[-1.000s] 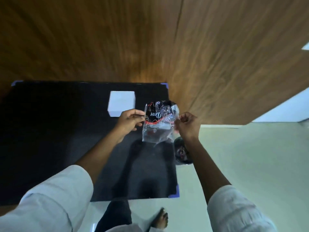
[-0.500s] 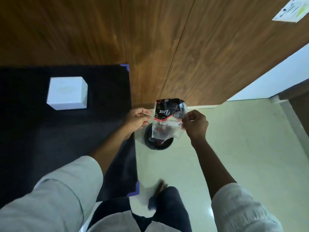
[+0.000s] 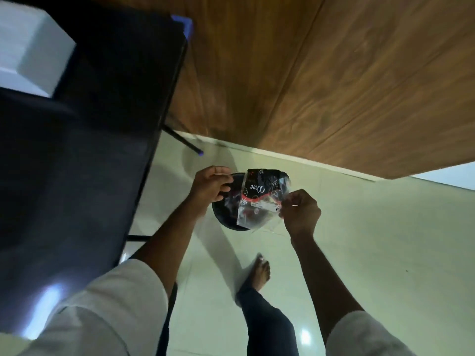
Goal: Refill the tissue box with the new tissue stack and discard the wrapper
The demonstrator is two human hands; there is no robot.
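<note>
An empty clear plastic wrapper (image 3: 259, 204) with black and red print hangs between my two hands, right over a round black bin (image 3: 226, 214) on the floor. My left hand (image 3: 210, 185) pinches the wrapper's left edge. My right hand (image 3: 300, 210) pinches its right edge. The white tissue box (image 3: 30, 55) stands on the black table (image 3: 84, 150) at the upper left, blurred. The inside of the bin is mostly hidden by the wrapper.
A wood-panelled wall (image 3: 321, 73) rises behind the bin. The pale tiled floor (image 3: 385, 240) spreads to the right. My bare foot (image 3: 259, 273) stands just below the bin. A thin black table leg (image 3: 182, 141) reaches the floor near the wall.
The view swung right and down from the table to the floor. Both hands carried the wrapper off the table and now hold it over the bin. The tissue box slid to the frame's upper left.
</note>
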